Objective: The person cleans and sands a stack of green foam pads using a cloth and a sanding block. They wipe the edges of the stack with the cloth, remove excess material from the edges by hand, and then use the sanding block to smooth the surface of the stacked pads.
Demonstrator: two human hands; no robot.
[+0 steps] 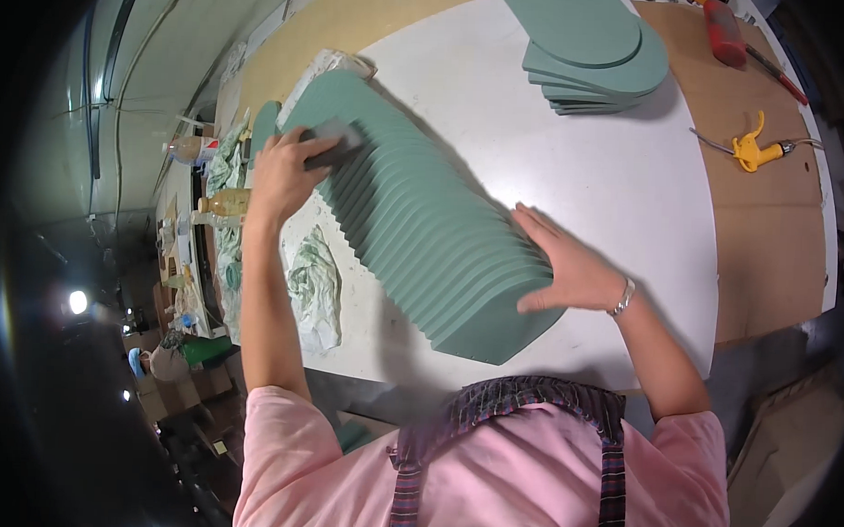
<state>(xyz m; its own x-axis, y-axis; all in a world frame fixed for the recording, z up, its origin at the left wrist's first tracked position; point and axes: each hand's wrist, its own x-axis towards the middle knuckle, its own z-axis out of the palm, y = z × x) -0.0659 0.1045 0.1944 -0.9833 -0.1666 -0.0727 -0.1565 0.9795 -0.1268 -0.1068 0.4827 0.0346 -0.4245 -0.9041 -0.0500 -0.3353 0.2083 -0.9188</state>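
A long fanned row of green rounded-end sheets lies slantwise across the white table, each sheet overlapping its neighbour. At the far left part of the row, my left hand is closed around a dark grey block. The block touches the sheets' left edges and is blurred, so its exact kind does not show. My right hand lies with fingers spread against the right side of the row's near end, its thumb over the nearest sheet.
More green sheets are stacked at the back. A yellow air blow gun and a red-headed mallet lie on brown cardboard at right. At left are a crumpled stained cloth and plastic bottles.
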